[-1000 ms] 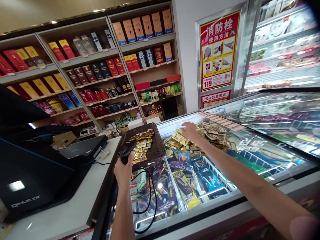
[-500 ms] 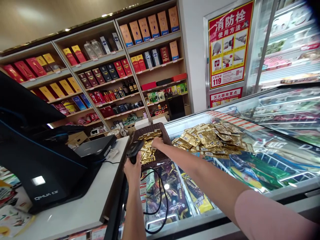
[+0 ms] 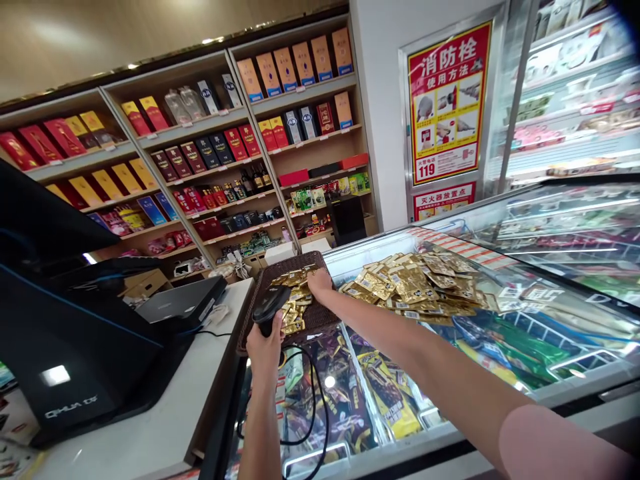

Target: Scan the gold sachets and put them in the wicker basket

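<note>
My left hand (image 3: 265, 343) is wrapped around the handle of a black barcode scanner (image 3: 270, 308), held over the near left part of a brown woven basket (image 3: 320, 319). Gold foil packets (image 3: 295, 313) lie loose inside the basket. At its right side, my right hand (image 3: 319, 283) reaches in with curled fingers near the packets and the rim. What those fingers hold is hidden. A larger heap of gold packets (image 3: 413, 280) lies on the freezer's glass top, right of the basket. The scanner's black cable (image 3: 326, 413) loops below my left hand.
The glass-topped freezer (image 3: 370, 460) holds bagged goods under the basket and heap. On the left, a white counter (image 3: 150, 433) carries a black checkout terminal (image 3: 75, 347) and a dark flat device (image 3: 185, 300). Shelves of boxes (image 3: 215, 150) stand behind.
The view has shifted slightly. My right hand has moved from among the packets towards the basket's right side, and more bare basket floor shows there. The scanner stays in my left hand.
</note>
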Demonstrator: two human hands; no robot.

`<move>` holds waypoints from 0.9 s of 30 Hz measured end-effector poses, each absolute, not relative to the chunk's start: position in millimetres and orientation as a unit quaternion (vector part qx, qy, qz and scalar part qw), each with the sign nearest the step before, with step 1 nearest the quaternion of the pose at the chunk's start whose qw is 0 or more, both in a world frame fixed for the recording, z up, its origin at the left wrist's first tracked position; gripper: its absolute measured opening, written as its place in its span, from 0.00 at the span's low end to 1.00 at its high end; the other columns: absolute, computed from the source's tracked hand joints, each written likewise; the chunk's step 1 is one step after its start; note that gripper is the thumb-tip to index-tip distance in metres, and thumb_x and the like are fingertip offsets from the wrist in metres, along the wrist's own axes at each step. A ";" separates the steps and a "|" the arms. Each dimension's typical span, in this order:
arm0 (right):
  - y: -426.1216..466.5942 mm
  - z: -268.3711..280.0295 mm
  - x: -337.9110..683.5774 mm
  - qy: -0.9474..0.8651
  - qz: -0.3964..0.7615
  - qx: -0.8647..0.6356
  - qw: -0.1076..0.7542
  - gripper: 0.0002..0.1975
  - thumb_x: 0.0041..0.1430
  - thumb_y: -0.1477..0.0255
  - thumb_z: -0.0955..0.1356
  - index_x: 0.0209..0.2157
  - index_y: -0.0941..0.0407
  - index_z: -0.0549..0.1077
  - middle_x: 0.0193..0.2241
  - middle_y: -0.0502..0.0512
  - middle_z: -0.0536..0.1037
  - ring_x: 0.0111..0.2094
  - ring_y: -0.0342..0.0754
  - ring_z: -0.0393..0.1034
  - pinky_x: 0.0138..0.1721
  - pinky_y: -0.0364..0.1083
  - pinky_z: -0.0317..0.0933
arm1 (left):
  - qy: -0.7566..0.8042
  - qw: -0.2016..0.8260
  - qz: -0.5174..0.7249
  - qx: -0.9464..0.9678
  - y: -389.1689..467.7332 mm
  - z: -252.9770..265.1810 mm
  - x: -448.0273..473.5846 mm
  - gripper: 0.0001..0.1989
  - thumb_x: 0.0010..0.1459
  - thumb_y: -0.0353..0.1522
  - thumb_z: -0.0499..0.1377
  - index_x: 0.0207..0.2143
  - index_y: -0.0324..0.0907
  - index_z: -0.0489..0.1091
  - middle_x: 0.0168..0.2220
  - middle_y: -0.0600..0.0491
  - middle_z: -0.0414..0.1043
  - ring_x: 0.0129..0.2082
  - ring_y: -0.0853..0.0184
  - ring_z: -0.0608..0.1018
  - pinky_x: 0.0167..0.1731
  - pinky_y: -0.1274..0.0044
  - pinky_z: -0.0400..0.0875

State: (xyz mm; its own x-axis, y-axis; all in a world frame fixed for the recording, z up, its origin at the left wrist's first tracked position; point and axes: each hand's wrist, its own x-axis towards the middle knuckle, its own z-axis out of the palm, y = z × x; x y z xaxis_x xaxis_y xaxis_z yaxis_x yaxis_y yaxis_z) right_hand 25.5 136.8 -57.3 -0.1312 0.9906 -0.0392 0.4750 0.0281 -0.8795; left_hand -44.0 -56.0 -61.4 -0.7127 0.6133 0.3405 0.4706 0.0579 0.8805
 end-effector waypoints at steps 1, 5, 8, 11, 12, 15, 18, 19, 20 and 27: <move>138.2 -54.9 34.1 -0.637 0.387 -0.574 0.338 0.19 0.66 0.68 0.58 0.52 0.62 0.68 0.45 0.71 0.75 0.45 0.60 0.71 0.39 0.52 0.64 | 0.723 0.068 0.575 0.376 -55.2 -61.7 -42.3 0.25 0.50 0.51 0.60 0.36 0.37 0.75 0.29 0.45 0.78 0.25 0.60 0.79 0.27 0.71 0.73; 139.0 -45.7 74.7 -0.643 0.340 -0.547 0.414 0.17 0.66 0.70 0.56 0.53 0.56 0.66 0.39 0.63 0.77 0.39 0.55 0.73 0.35 0.47 0.62 | 0.712 0.092 0.585 0.377 -52.2 -62.8 -37.3 0.26 0.48 0.52 0.61 0.34 0.37 0.73 0.29 0.45 0.78 0.23 0.62 0.78 0.25 0.73 0.73; 137.0 -42.7 115.0 -0.654 0.311 -0.488 0.487 0.19 0.67 0.71 0.55 0.56 0.53 0.63 0.32 0.56 0.77 0.30 0.50 0.72 0.30 0.45 0.60 | 0.697 0.107 0.598 0.380 -51.9 -61.5 -34.0 0.26 0.47 0.53 0.62 0.32 0.37 0.73 0.27 0.47 0.77 0.22 0.63 0.77 0.23 0.74 0.72; 138.8 -49.8 158.4 -0.640 0.322 -0.439 0.542 0.19 0.65 0.66 0.60 0.56 0.52 0.63 0.26 0.51 0.75 0.23 0.48 0.69 0.26 0.45 0.60 | 0.673 0.131 0.610 0.398 -52.5 -59.5 -28.9 0.27 0.46 0.52 0.63 0.32 0.36 0.73 0.25 0.48 0.76 0.21 0.65 0.75 0.22 0.75 0.71; 140.4 -54.8 171.5 -0.626 0.356 -0.427 0.547 0.18 0.61 0.65 0.64 0.52 0.52 0.65 0.25 0.49 0.75 0.22 0.47 0.68 0.25 0.44 0.60 | 0.665 0.139 0.614 0.402 -52.6 -59.2 -27.1 0.27 0.46 0.52 0.63 0.32 0.36 0.73 0.25 0.48 0.76 0.21 0.66 0.75 0.22 0.75 0.70; 144.4 -74.3 202.1 -0.534 0.496 -0.428 0.534 0.18 0.47 0.66 0.74 0.38 0.54 0.67 0.23 0.49 0.74 0.22 0.46 0.69 0.22 0.43 0.62 | 0.652 0.155 0.620 0.407 -52.0 -60.4 -23.4 0.26 0.46 0.51 0.64 0.31 0.35 0.72 0.25 0.48 0.76 0.21 0.67 0.74 0.22 0.76 0.69; 143.5 -91.4 220.5 -0.448 0.626 -0.391 0.506 0.21 0.37 0.73 0.78 0.30 0.54 0.66 0.25 0.52 0.77 0.28 0.48 0.74 0.26 0.44 0.68 | 0.652 0.151 0.614 0.418 -50.9 -62.9 -21.4 0.25 0.46 0.51 0.64 0.30 0.36 0.72 0.24 0.49 0.75 0.21 0.67 0.74 0.21 0.77 0.68; 141.9 -94.7 224.7 -0.433 0.662 -0.365 0.492 0.21 0.34 0.75 0.79 0.29 0.54 0.66 0.26 0.52 0.77 0.30 0.48 0.75 0.28 0.44 0.69 | 0.654 0.150 0.611 0.421 -50.7 -63.4 -20.5 0.25 0.46 0.51 0.64 0.30 0.36 0.72 0.24 0.49 0.75 0.21 0.67 0.74 0.21 0.77 0.68; 139.8 -96.6 228.3 -0.423 0.691 -0.341 0.477 0.22 0.32 0.76 0.79 0.27 0.54 0.66 0.26 0.52 0.78 0.31 0.48 0.75 0.29 0.44 0.70 | 0.655 0.152 0.608 0.422 -50.6 -63.4 -19.3 0.25 0.46 0.51 0.64 0.30 0.36 0.73 0.24 0.49 0.76 0.21 0.67 0.74 0.22 0.77 0.68; 120.3 -92.8 238.8 -0.484 0.715 -0.306 0.401 0.18 0.31 0.80 0.78 0.21 0.55 0.67 0.20 0.49 0.75 0.27 0.47 0.74 0.27 0.42 0.70 | 0.654 0.156 0.614 0.413 -48.6 -59.5 -9.6 0.26 0.43 0.51 0.64 0.31 0.36 0.73 0.25 0.49 0.76 0.20 0.68 0.74 0.22 0.76 0.69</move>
State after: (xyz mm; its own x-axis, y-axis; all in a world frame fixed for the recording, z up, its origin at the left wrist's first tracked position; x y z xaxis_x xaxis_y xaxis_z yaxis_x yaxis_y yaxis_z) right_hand 238.8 120.3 -92.8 -0.4905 0.8701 -0.0483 -0.2775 -0.2085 -0.9378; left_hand -9.6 -48.6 -59.5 -0.6102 0.7323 0.3024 0.3485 -0.0946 0.9325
